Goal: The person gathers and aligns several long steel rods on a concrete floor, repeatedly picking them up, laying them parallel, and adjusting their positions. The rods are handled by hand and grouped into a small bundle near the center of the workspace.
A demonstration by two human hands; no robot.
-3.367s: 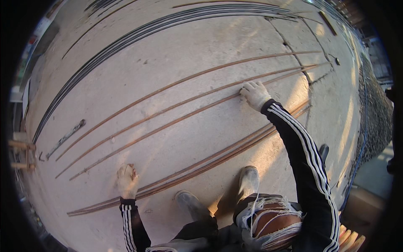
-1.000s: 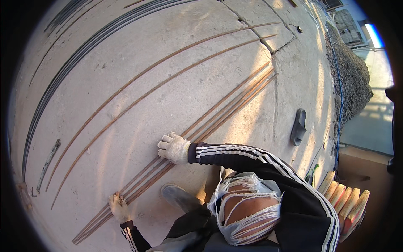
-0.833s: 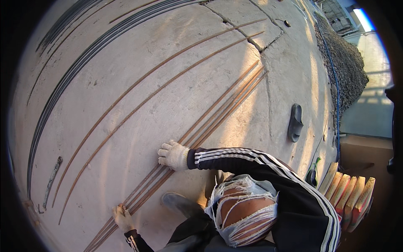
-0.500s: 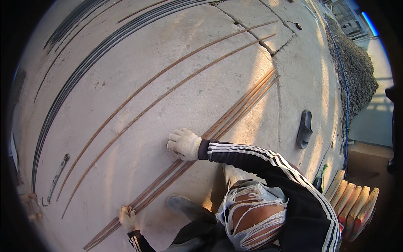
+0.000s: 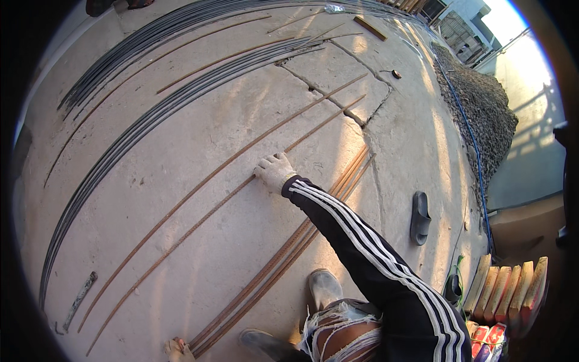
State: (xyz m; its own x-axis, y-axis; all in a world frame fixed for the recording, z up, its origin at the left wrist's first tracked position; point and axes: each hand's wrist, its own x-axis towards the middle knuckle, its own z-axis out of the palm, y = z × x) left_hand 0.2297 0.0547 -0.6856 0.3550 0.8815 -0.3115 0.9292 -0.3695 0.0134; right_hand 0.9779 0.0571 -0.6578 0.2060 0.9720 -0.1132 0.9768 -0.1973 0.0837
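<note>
Watching through the head camera, I'm seeing the right hand, in a pale knitted glove, resting partway along a loose rusty rod on the concrete floor. Its fingers are bending over the rod; I'm not managing to tell whether they are closing around it. The rod is lying flat, its long axis running diagonally, the near end pointing to the lower left and the far end pointing away to the upper right, just past a crack in the floor. My wide lens is bowing its line a little.

A second rusty rod is lying just beyond it, apart from it and pointing much the same way. Nearer the boots, a bundle of rusty rods is stretching along a steeper diagonal, its far end also pointing to the upper right.

The left hand is showing only partly at the lower edge, close by the bundle's lower-left part; I'm unable to tell whether its fingers are gripping anything. Farther out, dark rods are sweeping across in a long curve. To the right, a black slipper is lying on the floor.
</note>
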